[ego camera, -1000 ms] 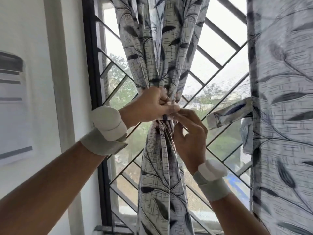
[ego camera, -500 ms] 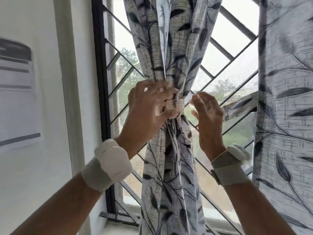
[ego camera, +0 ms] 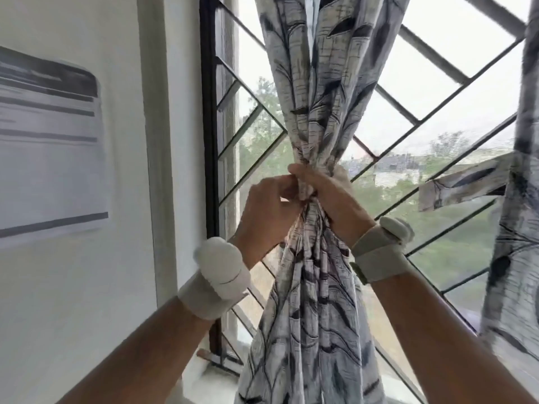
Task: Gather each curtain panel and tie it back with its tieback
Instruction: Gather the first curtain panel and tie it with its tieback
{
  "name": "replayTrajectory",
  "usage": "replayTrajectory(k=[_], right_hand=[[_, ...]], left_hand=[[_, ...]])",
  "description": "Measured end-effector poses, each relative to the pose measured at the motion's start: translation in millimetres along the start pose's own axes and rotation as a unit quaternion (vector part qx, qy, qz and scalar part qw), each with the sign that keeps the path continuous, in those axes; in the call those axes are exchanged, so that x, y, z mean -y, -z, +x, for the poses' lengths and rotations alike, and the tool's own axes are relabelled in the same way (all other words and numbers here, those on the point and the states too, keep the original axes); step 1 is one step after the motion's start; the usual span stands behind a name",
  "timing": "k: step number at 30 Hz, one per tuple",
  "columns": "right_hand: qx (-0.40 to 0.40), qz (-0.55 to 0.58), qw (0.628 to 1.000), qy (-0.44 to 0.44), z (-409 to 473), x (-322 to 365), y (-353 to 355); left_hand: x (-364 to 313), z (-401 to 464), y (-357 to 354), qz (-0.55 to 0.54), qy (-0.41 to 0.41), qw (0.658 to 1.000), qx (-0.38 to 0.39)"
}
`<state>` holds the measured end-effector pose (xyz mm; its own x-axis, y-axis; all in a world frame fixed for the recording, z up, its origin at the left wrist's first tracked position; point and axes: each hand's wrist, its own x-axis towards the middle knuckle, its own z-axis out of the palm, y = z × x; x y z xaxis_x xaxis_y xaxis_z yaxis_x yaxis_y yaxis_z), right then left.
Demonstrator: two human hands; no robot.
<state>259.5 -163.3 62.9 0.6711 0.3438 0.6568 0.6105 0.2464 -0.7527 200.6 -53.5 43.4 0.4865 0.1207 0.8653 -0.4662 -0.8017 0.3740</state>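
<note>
Curtain, leaf-printed, hangs mid-frame before a grilled window; white wall at left. Left hand and right hand grip its bunched waist.

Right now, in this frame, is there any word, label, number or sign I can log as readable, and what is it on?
No text here can be read.
Paper sheet taped to the wall left of the window: dark bands of printing, too blurred to read.
Wrist bands on both arms: no marking visible.
Gathered curtain panel and hanging panel at the right: leaf print only, no lettering.
</note>
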Motion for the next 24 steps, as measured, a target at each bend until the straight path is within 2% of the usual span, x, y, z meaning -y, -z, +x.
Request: replayTrajectory(k=[3,4,5,7,9,13,17,21,24], right_hand=[[-0.057,-0.035,0.998,-0.003,8,-8,3],[-0.072,-0.04,0.997,0.0,9,-9,2],[-0.086,-0.047,0.995,0.007,11,-10,-3],[-0.089,-0.06,0.994,0.036,15,-11,-25],[-0.109,-0.065,0.989,0.07,23,-15,-45],[-0.148,-0.139,0.976,0.079,55,-32,-76],[-0.151,-0.179,0.966,0.107,102,-44,-144],[-0.098,-0.157,0.976,0.111,144,-64,-242],[-0.071,-0.17,0.978,0.097,156,-81,-285]], left_hand=[[14,1,22,-0.099,0.016,0.992,-0.083],[15,2,26,-0.139,0.032,0.987,-0.071],[15,7,25,-0.177,0.065,0.982,-0.011],[11,25,18,-0.267,0.12,0.95,0.11],[12,49,4,-0.339,0.144,0.918,0.144],[61,78,-1,-0.376,0.157,0.91,0.08],[125,103,38,-0.401,0.144,0.904,0.018],[205,116,96,-0.414,0.177,0.891,-0.061],[238,111,121,-0.425,0.189,0.88,-0.096]])
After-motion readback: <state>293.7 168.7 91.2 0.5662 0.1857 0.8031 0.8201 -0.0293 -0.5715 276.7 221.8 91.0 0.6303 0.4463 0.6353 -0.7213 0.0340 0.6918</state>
